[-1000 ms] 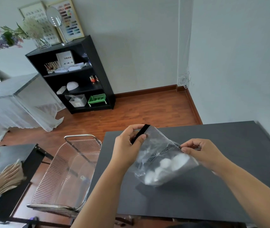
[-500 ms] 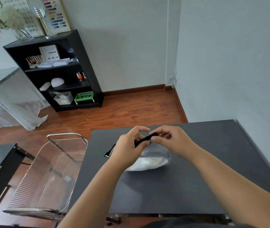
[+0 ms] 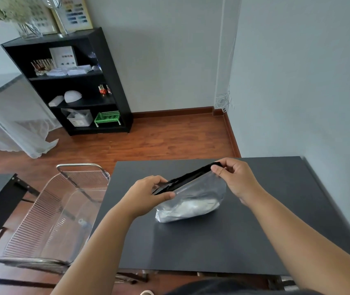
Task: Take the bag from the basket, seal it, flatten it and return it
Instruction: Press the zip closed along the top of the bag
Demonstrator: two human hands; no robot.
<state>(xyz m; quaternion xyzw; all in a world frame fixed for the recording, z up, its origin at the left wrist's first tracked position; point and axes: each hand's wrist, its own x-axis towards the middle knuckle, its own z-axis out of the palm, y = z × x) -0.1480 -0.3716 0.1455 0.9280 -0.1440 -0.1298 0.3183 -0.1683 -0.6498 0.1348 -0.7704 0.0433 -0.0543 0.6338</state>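
Both hands, left hand (image 3: 148, 193) and right hand (image 3: 234, 179), pinch the crinkly clear bag (image 3: 191, 201) by its black strip (image 3: 187, 177)

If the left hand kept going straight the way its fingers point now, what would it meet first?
Probably the right hand: the left hand points along the bag's black zip strip, which both hands pinch. Depth is uncertain from this single view.

Glossy clear plastic bag (image 3: 191, 201) w/ matt black strip, matt grey table (image 3: 212, 241), clear ribbed plastic basket (image 3: 48, 220)
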